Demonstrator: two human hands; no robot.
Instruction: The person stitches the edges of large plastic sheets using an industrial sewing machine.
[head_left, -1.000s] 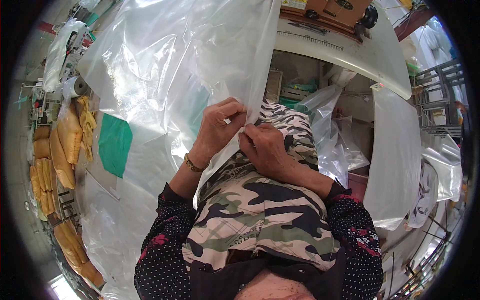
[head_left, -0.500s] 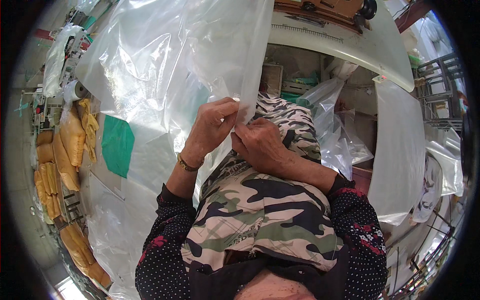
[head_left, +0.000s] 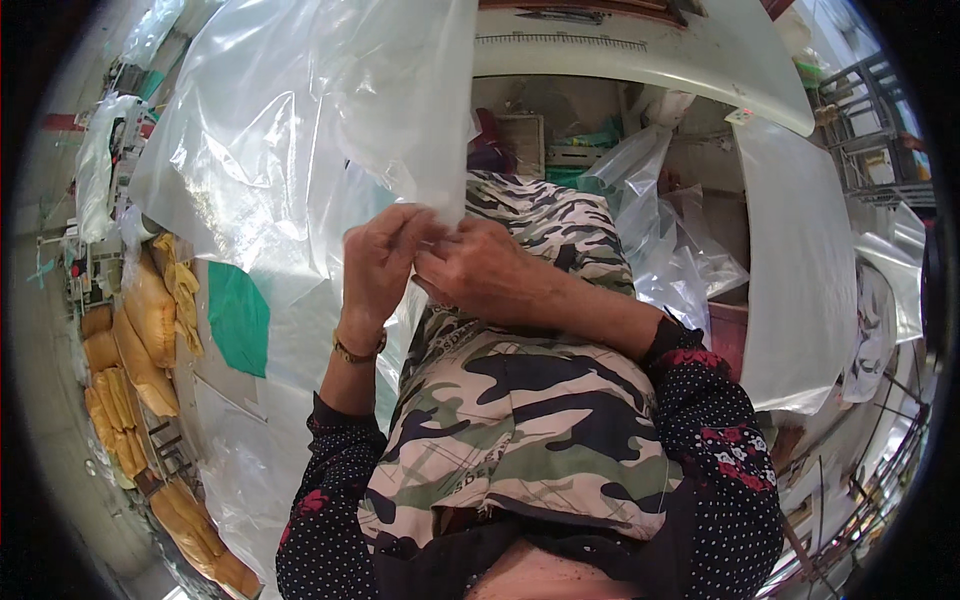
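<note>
A large clear plastic sheet (head_left: 300, 130) hangs over the left and middle of the view, its free edge coming down to my hands. My left hand (head_left: 383, 255) pinches the lower corner of that edge, fingers pressed together. Right against it, my right hand (head_left: 482, 268) is also closed on the sheet's edge, its fingertips partly hidden. Both hands meet above my lap, over a camouflage apron (head_left: 540, 400). A bracelet circles my left wrist.
A pale work table (head_left: 650, 60) with a ruler strip stands ahead. Under and beside it lie crumpled clear plastic (head_left: 640, 200) and another hanging sheet (head_left: 795, 270). Yellow bundles (head_left: 145, 350) and a green piece (head_left: 238, 315) are at left; a metal rack (head_left: 870, 130) at right.
Both hands have shifted left together with the sheet's edge, and they have drawn closer to each other. The surroundings have also shifted somewhat in the view.
</note>
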